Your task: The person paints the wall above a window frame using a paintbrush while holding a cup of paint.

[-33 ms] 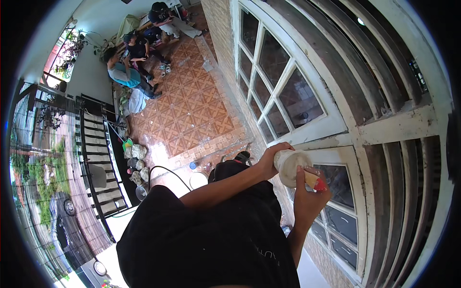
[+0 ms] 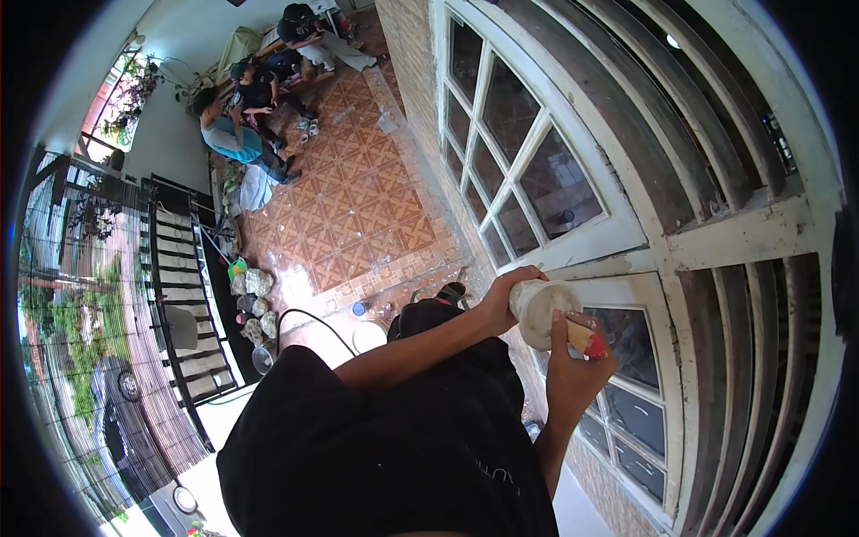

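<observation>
Head view: right of centre in the frame, a round off-white tub is gripped around its side by the left hand, fingers curled about its rim. Just below it, a small tool with a tan handle and red end is pinched in the closed right hand and held against the tub's mouth. The tub is seen as pale, smeared and cup-shaped; its contents cannot be told. It is judged light and fairly stiff, possibly slick where smeared, best taken around the wall rather than the edge. A white-framed window is seen directly behind, and tiled floor fills the upper left.
</observation>
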Demonstrator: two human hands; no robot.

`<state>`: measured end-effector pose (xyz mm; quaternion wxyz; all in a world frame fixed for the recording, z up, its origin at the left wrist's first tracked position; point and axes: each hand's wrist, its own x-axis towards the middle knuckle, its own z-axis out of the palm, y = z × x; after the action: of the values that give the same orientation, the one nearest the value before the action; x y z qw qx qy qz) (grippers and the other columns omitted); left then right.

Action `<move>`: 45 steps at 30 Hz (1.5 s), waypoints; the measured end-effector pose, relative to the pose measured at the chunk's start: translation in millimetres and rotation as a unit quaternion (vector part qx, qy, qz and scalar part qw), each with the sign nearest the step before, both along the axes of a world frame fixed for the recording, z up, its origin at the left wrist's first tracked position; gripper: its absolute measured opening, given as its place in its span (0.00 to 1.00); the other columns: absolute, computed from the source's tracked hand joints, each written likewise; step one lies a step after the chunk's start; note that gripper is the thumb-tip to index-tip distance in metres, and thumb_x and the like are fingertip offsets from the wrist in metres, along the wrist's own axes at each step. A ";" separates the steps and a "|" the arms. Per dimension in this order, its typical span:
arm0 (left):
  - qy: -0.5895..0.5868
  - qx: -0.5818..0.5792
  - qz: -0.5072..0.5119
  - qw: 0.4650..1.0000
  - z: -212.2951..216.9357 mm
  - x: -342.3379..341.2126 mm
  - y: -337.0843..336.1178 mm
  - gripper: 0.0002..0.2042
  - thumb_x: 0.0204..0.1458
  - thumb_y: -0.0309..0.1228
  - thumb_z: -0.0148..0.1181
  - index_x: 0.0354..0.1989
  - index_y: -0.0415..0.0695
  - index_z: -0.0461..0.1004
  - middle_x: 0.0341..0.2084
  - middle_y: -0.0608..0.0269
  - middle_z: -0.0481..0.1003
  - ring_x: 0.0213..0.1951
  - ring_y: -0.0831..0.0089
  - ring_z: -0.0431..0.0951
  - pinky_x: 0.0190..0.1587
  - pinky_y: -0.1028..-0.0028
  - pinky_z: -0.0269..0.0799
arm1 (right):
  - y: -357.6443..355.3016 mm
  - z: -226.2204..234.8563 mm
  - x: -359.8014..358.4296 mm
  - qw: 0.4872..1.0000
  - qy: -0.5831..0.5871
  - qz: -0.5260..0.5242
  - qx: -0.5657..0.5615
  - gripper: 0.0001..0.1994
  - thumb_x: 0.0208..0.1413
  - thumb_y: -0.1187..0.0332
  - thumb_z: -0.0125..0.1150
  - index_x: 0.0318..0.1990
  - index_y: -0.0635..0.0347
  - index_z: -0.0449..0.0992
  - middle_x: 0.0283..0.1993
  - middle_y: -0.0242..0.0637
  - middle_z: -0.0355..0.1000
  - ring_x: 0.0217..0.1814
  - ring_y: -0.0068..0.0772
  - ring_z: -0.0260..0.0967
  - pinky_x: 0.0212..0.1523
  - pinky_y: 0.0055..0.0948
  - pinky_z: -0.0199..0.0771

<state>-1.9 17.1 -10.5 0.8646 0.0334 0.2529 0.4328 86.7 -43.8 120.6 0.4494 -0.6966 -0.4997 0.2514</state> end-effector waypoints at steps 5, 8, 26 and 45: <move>-0.006 0.010 -0.011 1.000 -0.3 1.6 -7.1 0.11 0.46 0.38 0.52 0.31 0.42 0.69 0.29 0.62 0.70 0.35 0.70 0.72 0.40 0.71 0.69 | -6.4 -2.3 3.9 1.000 0.001 0.001 -0.006 0.05 0.44 0.74 0.60 0.28 0.67 0.73 0.26 0.39 0.71 0.30 0.26 0.69 0.33 0.25 0.68; -0.001 0.027 -0.010 1.000 -0.5 2.9 -13.0 0.11 0.45 0.38 0.52 0.31 0.42 0.69 0.29 0.61 0.70 0.35 0.69 0.72 0.40 0.71 0.68 | -12.6 -0.6 7.7 1.000 -0.004 0.002 0.015 0.06 0.44 0.74 0.60 0.28 0.67 0.72 0.26 0.39 0.71 0.30 0.26 0.70 0.33 0.25 0.68; 0.008 0.000 0.002 1.000 7.2 18.9 -40.2 0.19 0.50 0.41 0.40 0.43 0.40 0.68 0.41 0.56 0.71 0.44 0.62 0.71 0.49 0.65 0.65 | -48.7 -11.2 57.5 0.965 0.240 -0.100 0.042 0.05 0.42 0.76 0.63 0.25 0.65 0.71 0.26 0.34 0.68 0.29 0.22 0.67 0.30 0.20 0.68; 0.322 0.374 -0.053 0.868 2.3 45.1 -17.5 0.18 0.47 0.30 0.52 0.48 0.42 0.63 0.45 0.59 0.69 0.46 0.68 0.71 0.47 0.67 0.69 | -37.9 -21.5 87.6 0.853 0.510 -0.106 0.032 0.10 0.42 0.77 0.63 0.32 0.66 0.69 0.29 0.36 0.68 0.30 0.27 0.68 0.29 0.26 0.71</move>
<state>43.1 -0.4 -8.2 0.6796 0.5052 0.3340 0.4139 174.3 -81.7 99.1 0.6868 -0.5050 -0.1314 0.5060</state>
